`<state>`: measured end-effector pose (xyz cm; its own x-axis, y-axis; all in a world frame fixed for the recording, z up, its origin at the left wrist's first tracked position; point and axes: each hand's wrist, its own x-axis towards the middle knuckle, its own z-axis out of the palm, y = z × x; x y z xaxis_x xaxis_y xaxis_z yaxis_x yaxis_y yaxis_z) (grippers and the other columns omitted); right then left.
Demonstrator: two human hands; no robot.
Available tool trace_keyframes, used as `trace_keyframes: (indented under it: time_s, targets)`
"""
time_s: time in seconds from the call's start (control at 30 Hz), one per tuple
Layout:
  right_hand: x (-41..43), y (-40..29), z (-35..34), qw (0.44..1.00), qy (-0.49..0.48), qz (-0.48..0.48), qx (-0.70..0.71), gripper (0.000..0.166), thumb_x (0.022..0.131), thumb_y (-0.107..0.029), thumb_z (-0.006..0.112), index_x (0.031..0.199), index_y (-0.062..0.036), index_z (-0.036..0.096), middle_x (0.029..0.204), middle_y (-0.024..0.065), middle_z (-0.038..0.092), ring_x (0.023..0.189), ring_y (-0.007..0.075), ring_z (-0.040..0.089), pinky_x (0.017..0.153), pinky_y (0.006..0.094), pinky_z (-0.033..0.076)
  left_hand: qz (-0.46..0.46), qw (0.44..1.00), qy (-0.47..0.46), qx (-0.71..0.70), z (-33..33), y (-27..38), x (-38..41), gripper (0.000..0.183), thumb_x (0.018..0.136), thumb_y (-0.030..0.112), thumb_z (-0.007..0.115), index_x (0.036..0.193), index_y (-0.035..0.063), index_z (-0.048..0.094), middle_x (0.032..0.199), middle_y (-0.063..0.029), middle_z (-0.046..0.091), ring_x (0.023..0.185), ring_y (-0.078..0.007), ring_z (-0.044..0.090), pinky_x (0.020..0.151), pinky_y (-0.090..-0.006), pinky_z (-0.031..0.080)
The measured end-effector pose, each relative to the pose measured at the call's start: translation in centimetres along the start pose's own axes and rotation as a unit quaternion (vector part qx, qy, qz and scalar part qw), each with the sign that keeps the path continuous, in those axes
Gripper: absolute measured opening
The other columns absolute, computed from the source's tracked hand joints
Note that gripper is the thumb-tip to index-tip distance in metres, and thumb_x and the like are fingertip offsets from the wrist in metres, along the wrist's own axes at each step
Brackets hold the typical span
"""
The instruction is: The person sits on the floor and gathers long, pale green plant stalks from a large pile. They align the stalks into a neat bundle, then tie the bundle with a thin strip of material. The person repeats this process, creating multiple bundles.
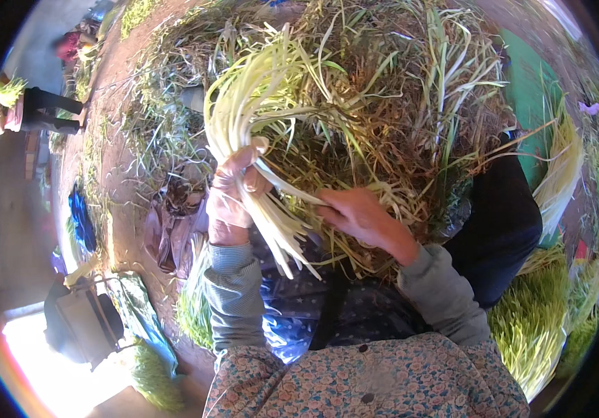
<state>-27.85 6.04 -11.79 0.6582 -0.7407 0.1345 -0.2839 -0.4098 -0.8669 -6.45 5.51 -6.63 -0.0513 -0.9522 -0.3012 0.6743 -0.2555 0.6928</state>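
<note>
My left hand (236, 183) is closed around a bundle of long pale leafy stalks (231, 115), perhaps garlic chives. Their yellow-green tops arch over to the right, and their white ends fan out below the fist. To the right, my right hand (349, 211) pinches the white end of one stalk, which slants down from the fist. Under and beyond both hands lies a heap of loose leaves and dry brown plant scraps (398, 120). The left hand seems to wear a thin translucent glove.
Bundles of green stalks (529, 313) lie at the right, and another pale bundle (560, 172) rests by a green sheet (526, 89). A brown plastic bag (171, 240) is left of my left hand. A person (43, 109) stands far left, near a blue bag (82, 219).
</note>
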Motion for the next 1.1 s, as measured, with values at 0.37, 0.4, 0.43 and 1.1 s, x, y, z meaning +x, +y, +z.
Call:
trace_keyframes:
  time_s: [0.37, 0.4, 0.43, 1.1]
  targets:
    - [-3.7, 2.3, 0.2, 0.955, 0.29, 0.059, -0.014, 0.002, 0.085, -0.006, 0.055, 0.085, -0.0035, 0.055, 0.058, 0.0043, 0.055, 0.04, 0.0088, 0.046, 0.032, 0.0219, 0.038, 0.01, 1.0, 0.026, 0.004, 1.3, -6.9, -1.6, 0.055, 0.074, 0.021, 0.07, 0.117, -0.0029, 0.047, 0.069, -0.0006, 0.057, 0.053, -0.0081, 0.051, 0.048, -0.0218, 0.044]
    - [-3.2, 0.6, -0.2, 0.968, 0.241, 0.039, -0.053, 0.005, 0.084, -0.006, 0.055, 0.08, -0.0055, 0.053, 0.059, 0.0052, 0.057, 0.04, 0.01, 0.048, 0.031, 0.0236, 0.038, -0.008, 0.995, 0.054, 0.078, 1.6, -7.2, -1.8, 0.053, 0.072, 0.021, 0.071, 0.114, -0.0028, 0.05, 0.07, -0.0007, 0.057, 0.053, -0.0085, 0.051, 0.049, -0.0222, 0.044]
    - [-3.5, 0.8, 0.4, 0.982, 0.153, 0.067, -0.085, 0.005, 0.082, -0.007, 0.056, 0.079, -0.0066, 0.051, 0.058, 0.0053, 0.055, 0.041, 0.0134, 0.051, 0.034, 0.0274, 0.04, -0.026, 0.985, 0.083, 0.151, 2.1, -7.5, -1.9, 0.051, 0.07, 0.021, 0.072, 0.111, -0.0026, 0.053, 0.071, -0.0009, 0.058, 0.053, -0.009, 0.051, 0.049, -0.0226, 0.045]
    - [-10.0, 4.0, -7.0, 0.876, 0.333, 0.114, 0.329, 0.022, 0.085, -0.021, 0.056, 0.099, -0.0042, 0.058, 0.078, 0.0051, 0.059, 0.059, 0.0125, 0.057, 0.055, 0.0264, 0.052, 0.009, 0.977, -0.061, -0.203, -2.1, -4.6, -1.8, 0.019, 0.087, 0.024, 0.052, 0.079, 0.007, 0.05, 0.054, 0.0024, 0.038, 0.051, -0.0107, 0.037, 0.058, -0.0271, 0.034]
